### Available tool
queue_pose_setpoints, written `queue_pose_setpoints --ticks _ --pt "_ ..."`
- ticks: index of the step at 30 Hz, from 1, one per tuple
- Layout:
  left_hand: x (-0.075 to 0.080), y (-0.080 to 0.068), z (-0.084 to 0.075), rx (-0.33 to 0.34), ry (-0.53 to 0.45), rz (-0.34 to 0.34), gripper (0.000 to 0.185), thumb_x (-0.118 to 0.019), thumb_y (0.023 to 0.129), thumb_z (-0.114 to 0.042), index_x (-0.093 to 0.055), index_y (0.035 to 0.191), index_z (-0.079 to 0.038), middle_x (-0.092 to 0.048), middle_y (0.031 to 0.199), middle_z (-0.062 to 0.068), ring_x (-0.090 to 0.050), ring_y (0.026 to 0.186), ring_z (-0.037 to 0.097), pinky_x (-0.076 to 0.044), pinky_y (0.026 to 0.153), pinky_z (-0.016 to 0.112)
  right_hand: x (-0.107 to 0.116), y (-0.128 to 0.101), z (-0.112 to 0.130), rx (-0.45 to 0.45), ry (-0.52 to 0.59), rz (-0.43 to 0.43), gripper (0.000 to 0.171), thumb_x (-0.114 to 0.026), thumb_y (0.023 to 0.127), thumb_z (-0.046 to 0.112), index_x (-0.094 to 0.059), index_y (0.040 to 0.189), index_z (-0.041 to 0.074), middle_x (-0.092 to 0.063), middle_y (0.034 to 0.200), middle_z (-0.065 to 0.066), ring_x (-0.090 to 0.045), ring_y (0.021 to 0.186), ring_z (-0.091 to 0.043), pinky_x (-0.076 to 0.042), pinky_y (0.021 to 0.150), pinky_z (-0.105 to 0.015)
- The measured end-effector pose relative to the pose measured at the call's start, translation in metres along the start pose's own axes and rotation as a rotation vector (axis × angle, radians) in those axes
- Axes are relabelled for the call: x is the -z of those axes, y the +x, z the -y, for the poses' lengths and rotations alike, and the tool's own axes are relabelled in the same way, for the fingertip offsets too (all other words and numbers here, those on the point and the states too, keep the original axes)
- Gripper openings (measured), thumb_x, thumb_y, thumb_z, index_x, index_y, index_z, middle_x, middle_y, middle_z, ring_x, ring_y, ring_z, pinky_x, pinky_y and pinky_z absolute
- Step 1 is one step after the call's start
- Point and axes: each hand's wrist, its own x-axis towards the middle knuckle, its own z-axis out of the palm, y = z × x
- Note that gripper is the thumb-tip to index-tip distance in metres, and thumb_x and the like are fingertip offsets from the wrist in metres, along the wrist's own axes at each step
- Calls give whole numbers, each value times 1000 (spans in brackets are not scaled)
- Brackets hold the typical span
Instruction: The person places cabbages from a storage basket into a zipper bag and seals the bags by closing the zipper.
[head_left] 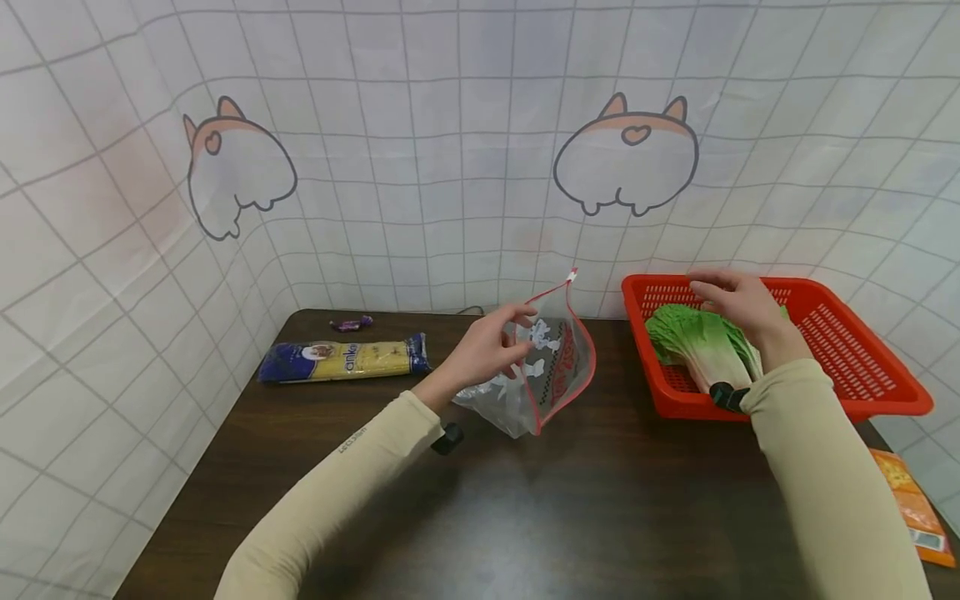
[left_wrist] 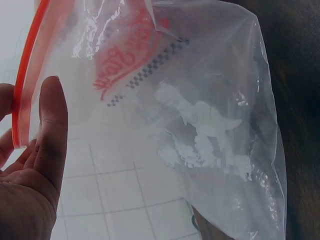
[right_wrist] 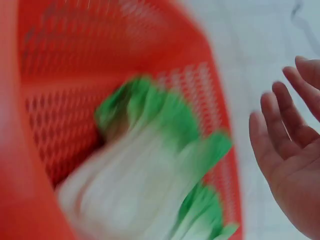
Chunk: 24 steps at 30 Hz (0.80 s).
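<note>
**Inspector:** Report the left hand.

**Assistant:** The left hand [head_left: 491, 346] holds a clear zip bag [head_left: 543, 367] upright near the middle of the desk [head_left: 525, 517]. The left wrist view shows thumb and fingers pinched on the bag's red zip strip at the mouth. The bag's bottom rests on the desk; its top corner points up toward the back wall.

**Inspector:** Any markings on the bag?

**Assistant:** Red script lettering above a small checkered band, and white cartoon figures. The lettering is seen from behind and I cannot read it.

**Inspector:** The right hand?

**Assistant:** The right hand [head_left: 738, 304] hovers over a red plastic basket [head_left: 862, 367] at the desk's right edge, fingers spread and relaxed, gripping nothing. Just beneath it a napa cabbage [head_left: 701, 346] lies in the basket, leafy end toward the back, white stem toward the front rim. The right wrist view is blurred; whether the palm touches the leaves I cannot tell.

**Inspector:** Other items?

**Assistant:** A packet of spaghetti [head_left: 345, 358] lies toward the back left corner, blue ends, label partly readable as "anka". A small purple wrapped sweet [head_left: 351, 323] sits behind it. An orange packet [head_left: 911, 508] lies at the front right edge, print illegible.
</note>
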Motion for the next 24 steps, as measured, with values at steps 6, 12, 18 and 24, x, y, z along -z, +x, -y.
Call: queue_pose_setpoints --ticks 6,12,18,24 --pt "-6 2 0 13 -3 24 49 -62 95 -12 -46 141 -10 -55 128 9 -66 66 14 -58 60 39 12 2 -31 -117 -106 28 69 -47 101 47 -35 150 -1 -21 154 -31 -21 138 -52 -25 107 -64" --pt "-12 5 0 5 23 42 50 -62 95 -12 -45 143 -10 -55 130 9 -66 66 13 -58 58 38 17 3 -47 -161 -114 178 59 -51 102 35 -41 144 -6 -17 154 -33 -13 139 -54 -21 108 -66" --pt "-14 6 -1 -5 31 42 50 -62 95 -11 -45 143 -9 -55 129 9 -66 65 12 -57 55 30 15 2 -55 -188 -69 294 59 -55 100 26 -36 147 -4 -12 154 -35 -19 136 -54 -34 104 -61" --pt "-15 5 -2 9 9 33 51 -63 95 -11 -45 142 -10 -55 128 8 -65 64 13 -56 53 29 14 2 -62 -251 8 350 67 -56 99 17 -20 154 2 2 155 -36 -29 128 -50 -45 93 -52"
